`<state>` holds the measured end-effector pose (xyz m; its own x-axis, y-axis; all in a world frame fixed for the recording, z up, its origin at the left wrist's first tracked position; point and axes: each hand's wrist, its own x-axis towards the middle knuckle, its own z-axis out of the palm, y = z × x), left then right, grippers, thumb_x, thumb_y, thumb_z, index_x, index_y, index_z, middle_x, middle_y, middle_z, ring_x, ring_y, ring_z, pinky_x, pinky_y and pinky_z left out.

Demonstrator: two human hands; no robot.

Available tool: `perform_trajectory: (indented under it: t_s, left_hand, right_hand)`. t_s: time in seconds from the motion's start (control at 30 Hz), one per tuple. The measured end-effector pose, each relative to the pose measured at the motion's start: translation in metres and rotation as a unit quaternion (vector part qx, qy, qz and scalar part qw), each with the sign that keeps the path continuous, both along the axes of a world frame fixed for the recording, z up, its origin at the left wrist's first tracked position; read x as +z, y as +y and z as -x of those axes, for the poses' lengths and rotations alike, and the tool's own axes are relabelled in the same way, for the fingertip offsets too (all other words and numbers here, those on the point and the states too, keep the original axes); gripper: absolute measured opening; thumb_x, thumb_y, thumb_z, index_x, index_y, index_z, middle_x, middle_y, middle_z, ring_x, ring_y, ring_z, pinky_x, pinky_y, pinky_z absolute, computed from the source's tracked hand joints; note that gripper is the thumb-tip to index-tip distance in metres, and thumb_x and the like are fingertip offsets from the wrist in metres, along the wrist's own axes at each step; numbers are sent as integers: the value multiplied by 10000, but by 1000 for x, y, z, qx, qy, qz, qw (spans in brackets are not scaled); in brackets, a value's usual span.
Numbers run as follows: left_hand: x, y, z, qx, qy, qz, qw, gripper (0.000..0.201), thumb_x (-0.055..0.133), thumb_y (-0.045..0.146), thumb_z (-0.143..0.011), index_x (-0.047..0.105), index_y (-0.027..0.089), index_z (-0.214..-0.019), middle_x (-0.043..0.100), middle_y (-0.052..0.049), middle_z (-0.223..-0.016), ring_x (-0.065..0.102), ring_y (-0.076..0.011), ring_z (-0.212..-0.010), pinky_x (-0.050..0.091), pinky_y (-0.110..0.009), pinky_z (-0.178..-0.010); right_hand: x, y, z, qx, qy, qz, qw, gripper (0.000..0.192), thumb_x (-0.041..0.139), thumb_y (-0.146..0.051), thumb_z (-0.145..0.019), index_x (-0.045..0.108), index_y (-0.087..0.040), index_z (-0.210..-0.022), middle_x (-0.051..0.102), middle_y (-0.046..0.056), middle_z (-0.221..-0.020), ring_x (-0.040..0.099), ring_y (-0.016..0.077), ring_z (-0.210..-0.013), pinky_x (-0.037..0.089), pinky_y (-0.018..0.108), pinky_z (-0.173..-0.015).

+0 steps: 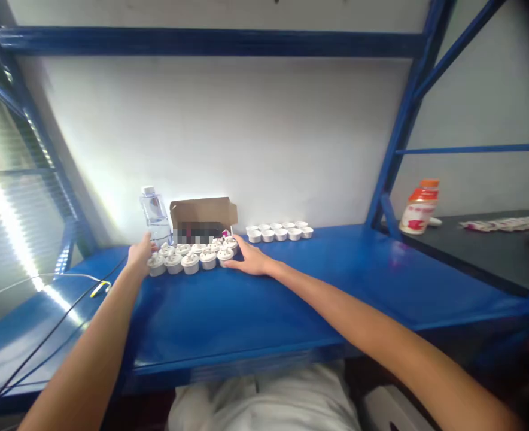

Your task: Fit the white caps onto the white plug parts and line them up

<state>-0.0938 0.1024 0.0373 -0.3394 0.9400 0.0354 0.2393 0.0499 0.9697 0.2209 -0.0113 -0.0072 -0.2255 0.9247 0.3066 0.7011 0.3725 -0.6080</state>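
Observation:
A block of small white cups [190, 263] with speckled, dark-marked tops stands on the blue table, in front of an open cardboard box. My left hand [139, 254] is at the block's left end, against the outermost cups; its fingers are partly hidden but look apart. At the right end, my right hand [253, 258] has thumb and fingers spread around the corner cups, touching them. Neither hand lifts a cup. To the right, behind my right hand, two rows of plain white cups [281, 234] stand near the wall.
A clear bottle [155, 215] stands behind my left hand, beside the cardboard box [204, 211]. Cables [62, 317] cross the left side of the blue table [246, 317]. An orange-capped bottle [419, 206] and a row of packets [507, 224] are on the dark surface at right.

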Motion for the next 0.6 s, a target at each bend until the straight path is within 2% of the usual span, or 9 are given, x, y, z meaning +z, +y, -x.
perform_trajectory:
  t_s: [0.1, 0.2, 0.37, 0.6]
  left_hand:
    - [-5, 0, -7, 4, 3, 9, 1000, 330, 629, 479, -697, 605, 151, -721, 546, -27, -579, 471, -154, -504, 378, -279, -460]
    - [-7, -1, -8, 8, 8, 4, 1000, 261, 698, 381, -610, 602, 152, -689, 512, -4, -545, 442, -138, -482, 355, -267, -441]
    - [-9, -2, -10, -1, 13, -11, 1000, 224, 707, 292, -561, 624, 146, -710, 570, -23, -587, 522, -166, -528, 403, -269, -453]
    - [-10, -4, -14, -17, 24, -20, 999, 214, 700, 281, -559, 630, 137, -700, 625, -62, -640, 589, -196, -566, 456, -292, -483]
  right_hand:
    - [-2, 1, 0, 1, 3, -4, 1000, 1045, 651, -681, -813, 133, -237, -1605, 310, 163, -1615, 322, 383, -1469, 261, 554, -1184]
    - [-4, 3, -1, 3, -4, -12, 1000, 1056, 634, -696, -816, 121, -221, -1608, 319, 173, -1609, 334, 385, -1463, 270, 554, -1181]
    - [-7, 4, -2, -1, -8, -15, 1000, 1070, 643, -698, -807, 113, -234, -1612, 334, 160, -1605, 350, 380, -1457, 285, 532, -1182]
    - [-6, 1, 0, 2, -16, -11, 1000, 1028, 626, -661, -847, 95, -236, -1618, 313, 153, -1615, 328, 386, -1466, 254, 560, -1182]
